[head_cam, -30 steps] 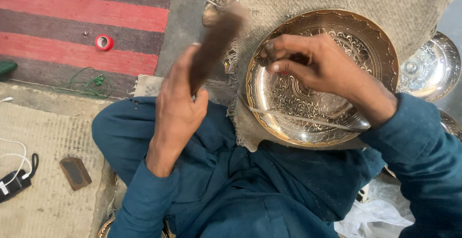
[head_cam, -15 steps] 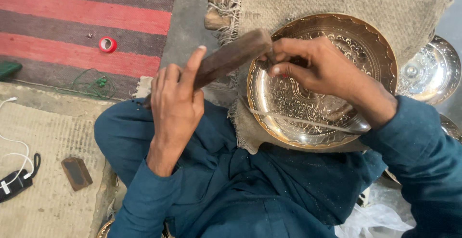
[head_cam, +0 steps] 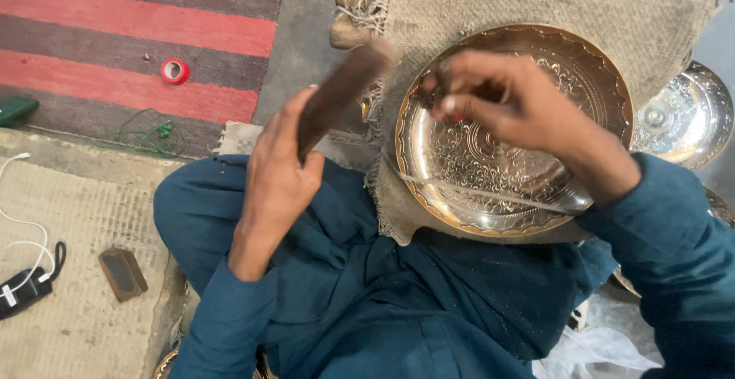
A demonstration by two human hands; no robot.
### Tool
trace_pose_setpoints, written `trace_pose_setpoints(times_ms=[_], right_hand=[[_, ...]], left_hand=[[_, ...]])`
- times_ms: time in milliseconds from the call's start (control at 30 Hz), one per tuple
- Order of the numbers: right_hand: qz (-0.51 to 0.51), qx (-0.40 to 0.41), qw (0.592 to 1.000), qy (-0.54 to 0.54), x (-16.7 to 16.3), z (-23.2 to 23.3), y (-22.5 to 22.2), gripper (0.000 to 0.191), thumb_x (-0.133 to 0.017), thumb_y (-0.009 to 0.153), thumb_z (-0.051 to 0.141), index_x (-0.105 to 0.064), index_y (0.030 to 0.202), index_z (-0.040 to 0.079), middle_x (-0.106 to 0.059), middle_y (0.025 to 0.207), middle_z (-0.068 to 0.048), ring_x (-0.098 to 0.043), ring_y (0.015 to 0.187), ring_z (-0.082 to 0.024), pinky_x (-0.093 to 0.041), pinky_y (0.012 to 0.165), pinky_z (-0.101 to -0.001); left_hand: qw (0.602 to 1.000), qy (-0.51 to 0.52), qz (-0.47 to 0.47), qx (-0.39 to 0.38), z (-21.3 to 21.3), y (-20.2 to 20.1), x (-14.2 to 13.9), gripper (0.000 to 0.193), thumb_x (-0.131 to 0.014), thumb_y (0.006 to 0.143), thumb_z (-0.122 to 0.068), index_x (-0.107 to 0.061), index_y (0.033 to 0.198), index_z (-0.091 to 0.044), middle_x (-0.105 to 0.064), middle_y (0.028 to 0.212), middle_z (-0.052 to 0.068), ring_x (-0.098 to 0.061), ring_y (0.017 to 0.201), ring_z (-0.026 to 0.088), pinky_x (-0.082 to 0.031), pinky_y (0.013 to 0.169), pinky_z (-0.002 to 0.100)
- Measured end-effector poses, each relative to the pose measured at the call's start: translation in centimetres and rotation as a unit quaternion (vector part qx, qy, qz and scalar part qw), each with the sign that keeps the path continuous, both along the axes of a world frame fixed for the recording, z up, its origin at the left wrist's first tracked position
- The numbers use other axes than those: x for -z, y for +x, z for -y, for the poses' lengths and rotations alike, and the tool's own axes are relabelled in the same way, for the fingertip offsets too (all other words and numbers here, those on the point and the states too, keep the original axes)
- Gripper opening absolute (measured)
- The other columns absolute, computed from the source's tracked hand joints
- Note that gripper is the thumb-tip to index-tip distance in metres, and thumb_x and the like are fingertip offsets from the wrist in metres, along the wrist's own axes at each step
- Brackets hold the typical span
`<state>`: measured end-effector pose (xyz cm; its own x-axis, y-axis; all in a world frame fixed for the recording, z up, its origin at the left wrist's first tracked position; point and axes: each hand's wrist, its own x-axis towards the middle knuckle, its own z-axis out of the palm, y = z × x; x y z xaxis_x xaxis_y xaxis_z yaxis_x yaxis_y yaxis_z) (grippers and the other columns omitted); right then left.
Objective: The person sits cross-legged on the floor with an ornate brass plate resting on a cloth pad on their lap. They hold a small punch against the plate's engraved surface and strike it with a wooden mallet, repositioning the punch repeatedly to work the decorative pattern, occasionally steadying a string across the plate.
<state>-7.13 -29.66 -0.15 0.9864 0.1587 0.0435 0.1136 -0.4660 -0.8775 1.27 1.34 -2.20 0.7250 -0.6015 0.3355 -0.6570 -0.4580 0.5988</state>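
A round engraved brass plate [head_cam: 536, 187] rests tilted on burlap cloth [head_cam: 536, 4] over my lap. My left hand [head_cam: 279, 172] grips a dark wooden mallet [head_cam: 341, 92], raised and blurred just left of the plate. My right hand [head_cam: 505, 107] is over the upper middle of the plate, fingers pinched on a small dark punch tool [head_cam: 438, 92] whose tip is hard to make out. Both arms wear dark teal sleeves.
A second shiny metal plate [head_cam: 685, 115] lies at the right. On the red striped rug [head_cam: 138, 34] sits a red tape roll [head_cam: 175, 70]. A small dark block [head_cam: 122, 273], a black charger [head_cam: 27, 291] with white cable, and a wooden block [head_cam: 354, 4] lie around.
The mallet in my left hand swung down toward the plate and has now lifted back a little. My right hand stays on the plate holding the tool.
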Motion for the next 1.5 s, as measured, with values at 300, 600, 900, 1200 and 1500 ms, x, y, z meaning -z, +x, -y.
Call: trace_pose_setpoints(times_ms=[300, 600, 900, 1200, 1500], right_hand=[[0.022, 0.044, 0.997, 0.066, -1.0, 0.4, -1.3, 0.011, -0.067, 0.097, 0.002, -0.065, 0.107, 0.001, -0.07, 0.127, -0.011, -0.073, 0.103, -0.016, -0.064, 0.09, -0.0306], [0.027, 0.071, 0.997, 0.023, 0.4, -1.8, -0.9, 0.025, -0.065, 0.1, 0.006, -0.063, 0.125, 0.002, -0.074, 0.111, -0.01, -0.075, 0.105, -0.017, -0.059, 0.094, -0.0333], [0.043, 0.076, 0.996, -0.024, 1.5, -1.5, -1.4, 0.024, -0.068, 0.099, 0.009, -0.063, 0.122, 0.005, -0.075, 0.1, -0.008, -0.076, 0.086, -0.014, -0.061, 0.078, -0.03], [0.104, 0.061, 0.992, -0.045, 1.7, -1.5, -1.3, 0.017, -0.069, 0.102, 0.01, -0.063, 0.116, 0.004, -0.075, 0.105, -0.008, -0.075, 0.094, -0.012, -0.065, 0.082, -0.0274], [0.073, 0.035, 0.996, -0.045, 1.3, -1.7, -1.2, 0.021, -0.068, 0.099, 0.012, -0.068, 0.12, 0.01, -0.077, 0.106, -0.004, -0.076, 0.087, -0.011, -0.065, 0.073, -0.0286]], left_hand=[[0.956, -0.062, -0.275, -0.08, -1.7, -4.7, 2.0, 0.069, -0.065, 0.083, -0.002, -0.044, 0.148, -0.01, -0.07, 0.088, 0.009, -0.074, 0.082, 0.023, -0.058, 0.077, 0.035], [0.95, -0.094, -0.295, -0.043, -1.0, -5.2, 1.9, 0.076, -0.065, 0.081, 0.002, -0.038, 0.151, -0.009, -0.067, 0.092, 0.01, -0.071, 0.085, 0.022, -0.058, 0.079, 0.035], [0.966, -0.028, -0.254, -0.035, 0.1, -3.2, -0.4, 0.07, -0.062, 0.083, -0.001, -0.041, 0.149, -0.012, -0.072, 0.099, 0.018, -0.076, 0.095, 0.034, -0.057, 0.083, 0.041], [0.996, 0.009, -0.074, 0.043, 0.2, -0.3, -3.7, 0.08, -0.063, 0.081, 0.003, -0.037, 0.155, -0.014, -0.065, 0.132, 0.026, -0.063, 0.117, 0.049, -0.052, 0.093, 0.052], [0.997, -0.037, 0.017, 0.073, 0.2, 0.3, -4.5, 0.081, -0.065, 0.086, 0.006, -0.036, 0.158, -0.019, -0.059, 0.144, 0.02, -0.06, 0.131, 0.042, -0.052, 0.106, 0.046]])
